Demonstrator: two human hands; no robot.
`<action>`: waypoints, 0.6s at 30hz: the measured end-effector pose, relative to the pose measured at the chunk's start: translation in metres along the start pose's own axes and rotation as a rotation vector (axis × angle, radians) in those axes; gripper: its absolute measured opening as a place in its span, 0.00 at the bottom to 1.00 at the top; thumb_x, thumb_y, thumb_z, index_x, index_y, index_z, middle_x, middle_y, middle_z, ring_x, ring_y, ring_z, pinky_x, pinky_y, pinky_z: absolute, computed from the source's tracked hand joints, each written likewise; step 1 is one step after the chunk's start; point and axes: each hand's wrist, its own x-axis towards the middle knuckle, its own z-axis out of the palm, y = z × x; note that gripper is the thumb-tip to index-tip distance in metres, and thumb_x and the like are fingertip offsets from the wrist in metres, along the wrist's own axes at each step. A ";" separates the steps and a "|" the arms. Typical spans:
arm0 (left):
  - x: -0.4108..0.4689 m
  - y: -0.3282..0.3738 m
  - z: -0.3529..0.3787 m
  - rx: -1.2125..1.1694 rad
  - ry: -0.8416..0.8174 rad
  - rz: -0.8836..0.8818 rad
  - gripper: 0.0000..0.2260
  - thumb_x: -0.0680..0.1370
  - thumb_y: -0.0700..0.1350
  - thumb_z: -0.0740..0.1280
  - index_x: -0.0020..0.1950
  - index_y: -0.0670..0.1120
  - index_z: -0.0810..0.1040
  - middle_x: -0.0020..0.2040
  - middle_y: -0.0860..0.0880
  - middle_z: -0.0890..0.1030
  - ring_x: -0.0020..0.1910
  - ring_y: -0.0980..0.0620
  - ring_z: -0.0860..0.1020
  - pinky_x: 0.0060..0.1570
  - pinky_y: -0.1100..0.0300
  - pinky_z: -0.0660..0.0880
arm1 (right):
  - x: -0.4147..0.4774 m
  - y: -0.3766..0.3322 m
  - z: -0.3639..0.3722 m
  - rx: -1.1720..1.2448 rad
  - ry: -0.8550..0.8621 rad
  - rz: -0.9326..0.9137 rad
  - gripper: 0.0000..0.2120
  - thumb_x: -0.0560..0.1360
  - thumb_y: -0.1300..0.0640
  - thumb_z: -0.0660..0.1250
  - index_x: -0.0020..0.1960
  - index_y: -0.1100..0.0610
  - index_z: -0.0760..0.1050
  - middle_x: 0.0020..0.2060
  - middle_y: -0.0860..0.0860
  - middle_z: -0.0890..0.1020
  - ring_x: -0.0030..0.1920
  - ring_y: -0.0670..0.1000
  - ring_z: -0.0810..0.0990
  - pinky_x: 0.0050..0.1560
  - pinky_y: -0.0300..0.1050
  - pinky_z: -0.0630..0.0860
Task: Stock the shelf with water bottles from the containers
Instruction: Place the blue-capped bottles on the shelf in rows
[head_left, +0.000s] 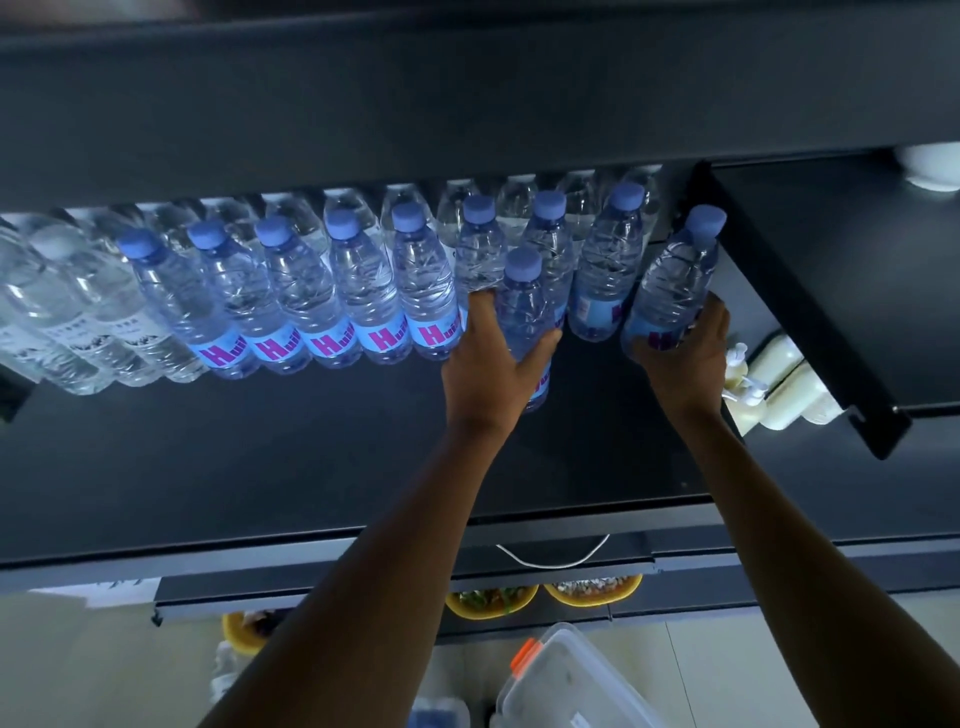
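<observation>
Bottles being set down two at once on the dark shelf (311, 457). Left hand (493, 364) wrapping the label band of one blue-capped bottle (524, 312), fingers clamped round its body, thumb on the near side; standing it just in front of the row of matching bottles (332, 291), touching or nearly touching its neighbours behind. Right hand (685, 353) gripping a second bottle (675, 280) low on its label, fingers curled and closed on it, tilting it slightly toward the black divider (800, 312) at the row's right end, beside the last standing bottle. Judging from the look: full, so fairly heavy for one hand; thin ribbed plastic, likely yielding under a hard squeeze; smooth label, possibly slippery. Holding at the label band or just below the shoulder, not by the cap, probably steadying best. Taking care about knocking the upright row, as tall narrow bottles standing close together could topple in a chain. Lying below, near the floor, a clear plastic container (571, 686) with an orange latch, contents hard to make out. Filling of the back rows looking well along, with front shelf space open.
</observation>
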 end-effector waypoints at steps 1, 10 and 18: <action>0.000 0.000 0.000 0.002 0.002 0.000 0.27 0.73 0.62 0.72 0.62 0.52 0.63 0.59 0.54 0.80 0.58 0.49 0.80 0.52 0.46 0.79 | 0.005 0.001 0.000 0.005 -0.001 0.009 0.43 0.63 0.53 0.81 0.73 0.55 0.65 0.66 0.53 0.73 0.61 0.54 0.76 0.58 0.57 0.79; 0.001 0.000 0.006 0.015 0.031 0.027 0.27 0.73 0.62 0.72 0.64 0.51 0.64 0.60 0.55 0.79 0.58 0.49 0.80 0.49 0.56 0.74 | 0.043 0.000 0.013 0.082 -0.108 0.013 0.44 0.63 0.54 0.80 0.75 0.51 0.64 0.68 0.50 0.73 0.63 0.52 0.77 0.61 0.54 0.79; 0.000 0.000 0.009 0.009 0.054 0.031 0.28 0.73 0.63 0.71 0.65 0.51 0.65 0.61 0.54 0.79 0.59 0.50 0.79 0.50 0.55 0.76 | 0.037 0.006 0.015 0.137 -0.149 -0.011 0.43 0.65 0.58 0.82 0.74 0.52 0.65 0.68 0.51 0.73 0.61 0.46 0.77 0.55 0.40 0.77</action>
